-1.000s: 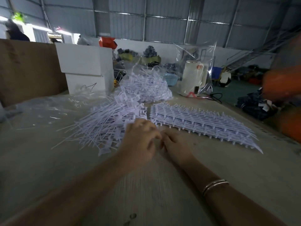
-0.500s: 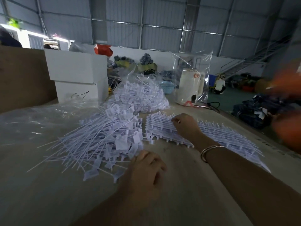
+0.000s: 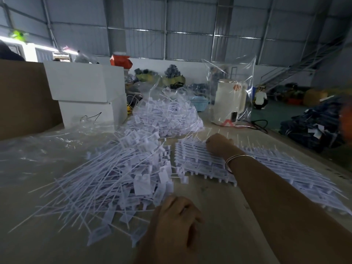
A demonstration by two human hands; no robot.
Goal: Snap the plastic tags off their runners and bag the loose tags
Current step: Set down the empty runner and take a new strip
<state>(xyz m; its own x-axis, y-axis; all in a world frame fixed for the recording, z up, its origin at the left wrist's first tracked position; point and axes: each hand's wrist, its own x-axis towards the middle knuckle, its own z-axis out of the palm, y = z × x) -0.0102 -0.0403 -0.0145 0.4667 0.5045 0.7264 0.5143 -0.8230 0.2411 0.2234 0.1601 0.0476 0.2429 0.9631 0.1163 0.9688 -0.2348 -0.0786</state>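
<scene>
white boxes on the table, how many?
2. Both far left on the table, stacked: the upper white box sits on the lower white box, next to the brown cardboard panel. More could be hidden behind that panel.

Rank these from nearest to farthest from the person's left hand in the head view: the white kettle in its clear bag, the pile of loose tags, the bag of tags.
From the left hand:
1. Pile of loose tags, touching the hand's far-left side.
2. Bag of tags, behind the pile, mid-table.
3. White kettle, farthest, at the table's far right.
</scene>
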